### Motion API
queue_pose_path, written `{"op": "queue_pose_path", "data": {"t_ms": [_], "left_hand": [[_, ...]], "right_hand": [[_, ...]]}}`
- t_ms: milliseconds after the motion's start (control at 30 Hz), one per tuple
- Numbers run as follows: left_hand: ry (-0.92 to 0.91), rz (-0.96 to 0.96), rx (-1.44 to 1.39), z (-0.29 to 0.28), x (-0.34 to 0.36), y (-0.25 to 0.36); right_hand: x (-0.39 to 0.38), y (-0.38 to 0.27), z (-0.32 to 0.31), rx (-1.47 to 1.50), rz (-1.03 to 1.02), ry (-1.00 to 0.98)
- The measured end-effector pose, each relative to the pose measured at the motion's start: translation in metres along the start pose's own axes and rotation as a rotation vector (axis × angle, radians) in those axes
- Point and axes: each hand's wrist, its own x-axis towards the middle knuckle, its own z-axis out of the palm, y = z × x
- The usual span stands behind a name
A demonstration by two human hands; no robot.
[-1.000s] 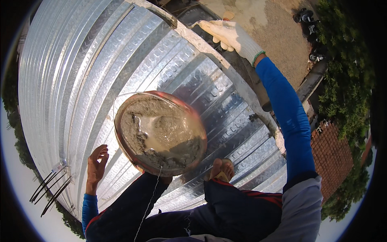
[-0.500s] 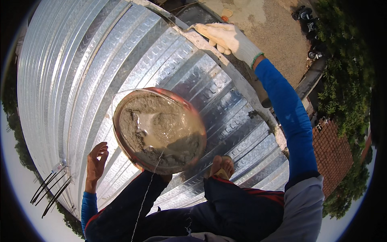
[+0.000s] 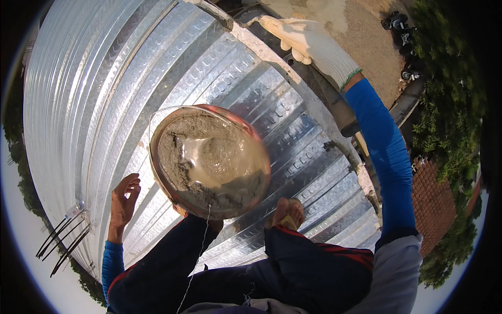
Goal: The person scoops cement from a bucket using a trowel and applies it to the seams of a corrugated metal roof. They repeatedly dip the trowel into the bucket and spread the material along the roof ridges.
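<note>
A reddish bucket (image 3: 267, 180) of wet grey mortar (image 3: 209, 152), with a thin wire handle, stands on ribbed metal decking (image 3: 172, 68) in front of my knees. Bare and empty, my left hand (image 3: 124, 201) hovers left of the bucket with its fingers loosely curled and apart. My right hand (image 3: 300, 42), in a white knit glove, reaches past the concrete edge of the decking at the upper right. Its fingers are closed round a tool with a thin bent metal neck (image 3: 251, 21) poking out at the front; the rest of that tool is hidden.
The rough concrete edge (image 3: 282, 68) curves down the right side, with a drop beyond it to the ground (image 3: 361, 57). Parked motorbikes (image 3: 402, 39), trees and a tiled roof (image 3: 431, 204) lie below. Dark rebar ends (image 3: 63, 243) stick out at the left. My foot (image 3: 288, 213) is near the bucket.
My right hand has moved up and to the right, farther over the edge. My left hand has risen slightly. The bucket sits slightly higher in view as the head shifts.
</note>
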Motion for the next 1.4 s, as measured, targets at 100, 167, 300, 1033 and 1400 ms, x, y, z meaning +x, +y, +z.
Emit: {"op": "queue_pose_path", "data": {"t_ms": [100, 167, 300, 1033, 1400], "left_hand": [[0.021, 0.001, -0.085, -0.002, 0.003, 0.002], [0.005, 0.000, -0.175, -0.004, 0.007, 0.006], [0.008, 0.017, -0.176, -0.012, 0.012, 0.022], [-0.060, 0.283, -0.256, -0.001, 0.038, 0.087], [-0.059, 0.229, -0.248, 0.000, 0.040, 0.089]], "right_hand": [[-0.047, -0.026, -0.009, -0.287, -0.094, 0.011], [-0.087, -0.043, -0.018, -0.355, -0.104, -0.001], [-0.156, -0.064, -0.024, -0.509, -0.299, -0.023], [-0.265, -0.097, 0.068, -1.353, -0.637, -0.041], [-0.293, -0.116, 0.103, -1.345, -0.362, -0.326]]}}
